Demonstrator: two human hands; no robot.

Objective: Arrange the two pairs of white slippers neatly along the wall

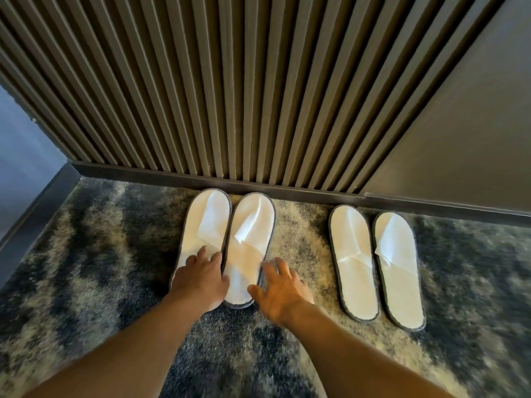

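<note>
Bare forearms reach in from below. Left hand (201,278) lies flat, fingers spread, on the heel of the left pair's outer slipper (202,234); it presses rather than grips. Right hand (280,291) is open beside the heel of its neighbour (248,248), blurred, holding nothing. Both slippers touch, toes at the baseboard (287,191). Right pair (376,265) already sits parallel by the wall. Only a final nudge seems left.
</note>
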